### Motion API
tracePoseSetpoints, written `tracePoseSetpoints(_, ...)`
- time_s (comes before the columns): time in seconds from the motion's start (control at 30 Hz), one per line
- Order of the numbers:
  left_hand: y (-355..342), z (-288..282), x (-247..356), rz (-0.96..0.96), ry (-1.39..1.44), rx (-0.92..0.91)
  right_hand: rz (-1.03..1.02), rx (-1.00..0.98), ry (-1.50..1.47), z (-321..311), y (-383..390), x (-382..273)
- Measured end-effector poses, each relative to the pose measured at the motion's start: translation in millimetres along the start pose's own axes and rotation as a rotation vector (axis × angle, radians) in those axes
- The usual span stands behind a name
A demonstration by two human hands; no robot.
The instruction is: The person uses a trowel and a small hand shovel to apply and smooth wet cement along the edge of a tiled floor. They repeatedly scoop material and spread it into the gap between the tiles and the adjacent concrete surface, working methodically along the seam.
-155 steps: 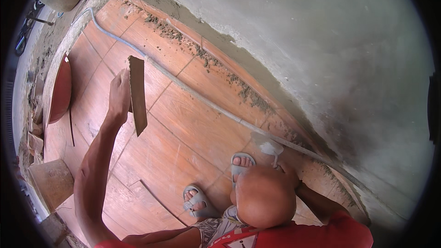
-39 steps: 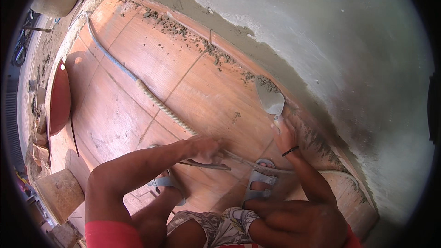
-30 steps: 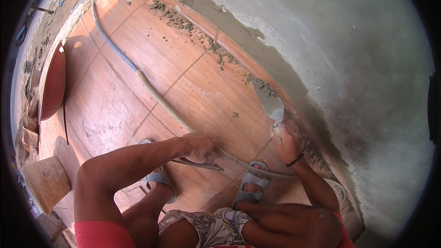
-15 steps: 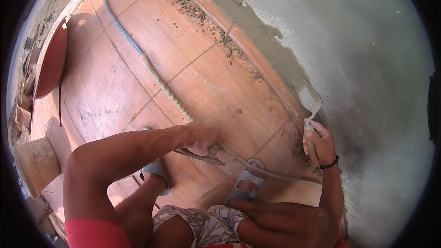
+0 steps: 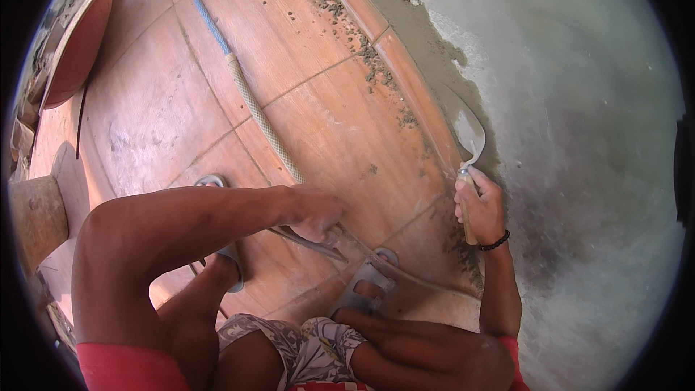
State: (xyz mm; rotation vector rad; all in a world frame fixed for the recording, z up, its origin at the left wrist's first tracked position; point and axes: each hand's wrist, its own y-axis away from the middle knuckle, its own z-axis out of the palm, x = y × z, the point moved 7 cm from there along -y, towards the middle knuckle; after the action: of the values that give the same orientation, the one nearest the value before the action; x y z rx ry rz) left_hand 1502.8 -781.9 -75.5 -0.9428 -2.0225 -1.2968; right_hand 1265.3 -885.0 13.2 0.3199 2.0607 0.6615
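Fingers (image 5: 483, 195) of the right hand (image 5: 481, 206) wrapped around the trowel (image 5: 467, 146) handle, blade at the wall's (image 5: 579, 137) foot above the tiled floor (image 5: 318, 101); left hand (image 5: 311, 210) fingers closed on a flat tool (image 5: 308, 241); best kept blade shallow, strokes steady.

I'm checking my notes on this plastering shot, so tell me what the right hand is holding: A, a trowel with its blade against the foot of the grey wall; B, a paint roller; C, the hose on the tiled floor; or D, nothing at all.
A: the right hand grips the handle of a trowel whose blade lies against the wet mortar at the base of the wall, well clear of the hose.
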Motion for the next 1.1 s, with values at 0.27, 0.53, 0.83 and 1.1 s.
tracePoseSetpoints(0.27,6,-9,-13,-0.076,0.105,-0.013,-0.157,0.094,0.024,-22,50,-7)
tracePoseSetpoints(0.53,19,-37,-12,-0.117,0.181,0.125,0.085,-0.016,-0.059,-26,17,45)
tracePoseSetpoints(0.83,22,-85,-20,-0.227,0.687,0.722,-0.001,0.056,-0.052,-101,124,78)
tracePoseSetpoints(1.1,-67,-126,-22,-0.128,1.104,1.667,0.011,-0.133,0.067,-34,127,146)
